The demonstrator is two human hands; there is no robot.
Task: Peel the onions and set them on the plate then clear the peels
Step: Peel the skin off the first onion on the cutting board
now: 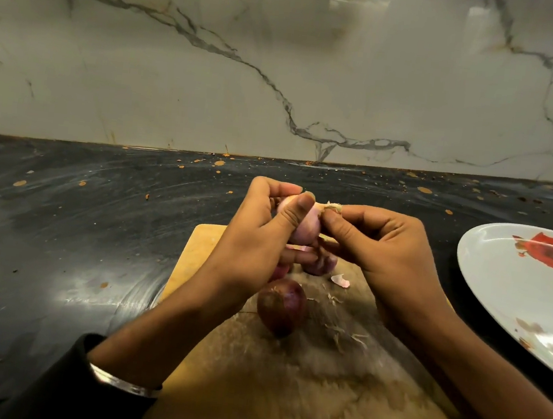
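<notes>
My left hand (262, 235) grips a pale pink, partly peeled onion (304, 228) above the far end of a wooden cutting board (300, 377). My right hand (377, 248) pinches the dry tip of that onion between thumb and fingers. A dark red unpeeled onion (280, 306) lies on the board below my hands. Another pinkish onion (322, 264) sits on the board, partly hidden by my hands. Peel scraps (341, 280) and dry root fibres (348, 338) lie on the board. The white plate (489, 268) with a red pattern stands at the right.
The board lies on a dark countertop (75, 238) speckled with orange spots. A marble backsplash (284, 72) rises behind it. The plate is cut off by the right frame edge.
</notes>
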